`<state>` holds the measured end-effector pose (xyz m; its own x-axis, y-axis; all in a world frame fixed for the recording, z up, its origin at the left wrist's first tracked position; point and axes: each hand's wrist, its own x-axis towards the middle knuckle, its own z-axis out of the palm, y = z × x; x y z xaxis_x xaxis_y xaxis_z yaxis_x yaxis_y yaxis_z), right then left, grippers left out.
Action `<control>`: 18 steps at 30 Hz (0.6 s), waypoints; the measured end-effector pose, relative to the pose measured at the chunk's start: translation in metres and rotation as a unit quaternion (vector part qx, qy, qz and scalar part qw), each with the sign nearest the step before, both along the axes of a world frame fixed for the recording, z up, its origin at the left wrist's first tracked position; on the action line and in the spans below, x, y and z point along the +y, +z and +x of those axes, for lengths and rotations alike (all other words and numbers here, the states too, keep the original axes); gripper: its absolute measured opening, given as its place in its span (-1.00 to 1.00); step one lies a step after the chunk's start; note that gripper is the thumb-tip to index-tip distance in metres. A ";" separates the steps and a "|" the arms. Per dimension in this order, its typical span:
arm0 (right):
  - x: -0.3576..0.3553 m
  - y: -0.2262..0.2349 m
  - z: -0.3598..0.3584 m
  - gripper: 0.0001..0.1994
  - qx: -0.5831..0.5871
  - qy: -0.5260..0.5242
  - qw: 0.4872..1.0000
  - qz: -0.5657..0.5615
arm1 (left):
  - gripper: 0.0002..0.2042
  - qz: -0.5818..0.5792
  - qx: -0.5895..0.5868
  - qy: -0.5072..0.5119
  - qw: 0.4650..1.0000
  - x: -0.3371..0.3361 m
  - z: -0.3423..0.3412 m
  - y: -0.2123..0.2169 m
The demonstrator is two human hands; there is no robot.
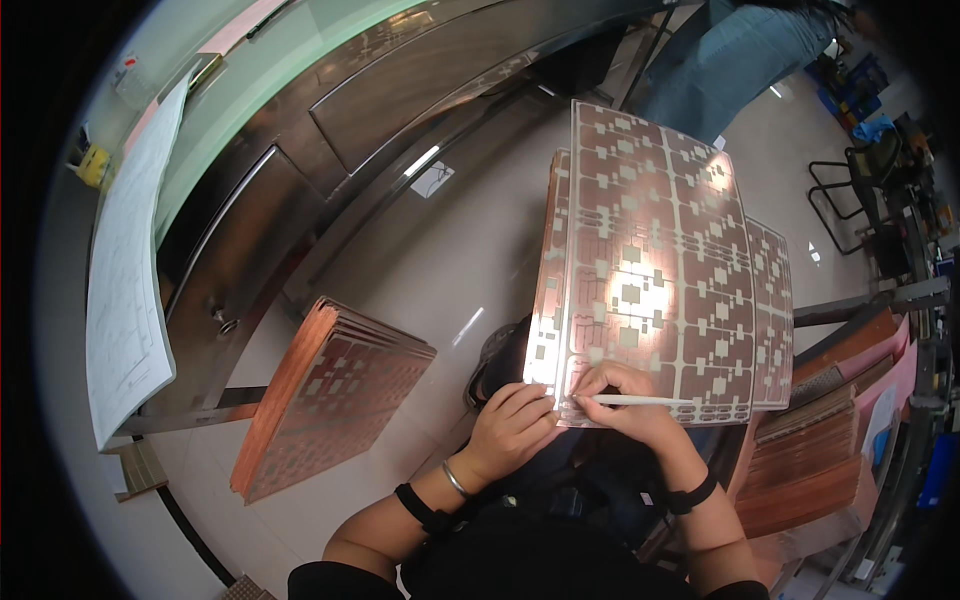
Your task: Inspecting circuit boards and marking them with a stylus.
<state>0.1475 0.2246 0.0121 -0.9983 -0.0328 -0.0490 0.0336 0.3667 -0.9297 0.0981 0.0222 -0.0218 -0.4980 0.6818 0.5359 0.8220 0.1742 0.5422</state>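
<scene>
A large copper-coloured circuit board panel [700,300] with a pale pattern stands tilted before me, glare across its middle. More panels show behind it at both sides. My left hand [513,428] is closed at the panel's lower left corner, its fingertips at the edge. Close beside it, my right hand [630,402] pinches a thin white pen-like tool [665,401]. The tool points left, and its tip is at the panel's lower left corner, partly covered by my fingers.
A stack of similar panels [350,390] leans at the left. Another stack [810,490] stands at the right. A paper sheet [135,290] hangs over the far-left table edge, next to a metal cabinet [240,230]. Beyond the panel is another person's trouser leg [720,70]; a chair [850,190] stands farther right.
</scene>
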 end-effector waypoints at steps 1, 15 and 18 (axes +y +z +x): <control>-0.001 0.000 0.000 -0.90 0.008 0.003 1.000 0.005 | -0.73 0.001 0.001 0.000 1.000 0.000 0.000 -0.001; -0.002 0.000 0.001 -0.90 0.018 0.010 1.000 -0.007 | -0.74 -0.005 0.002 0.003 1.000 -0.002 0.000 0.000; -0.002 0.000 0.002 -0.90 0.015 0.036 0.999 -0.025 | -0.74 -0.007 0.006 0.004 1.000 -0.002 0.000 -0.001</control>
<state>0.1493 0.2226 0.0121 -0.9943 -0.1053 -0.0164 -0.0183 0.3199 -0.9473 0.0981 0.0199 -0.0224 -0.4969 0.6860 0.5316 0.8267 0.1877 0.5305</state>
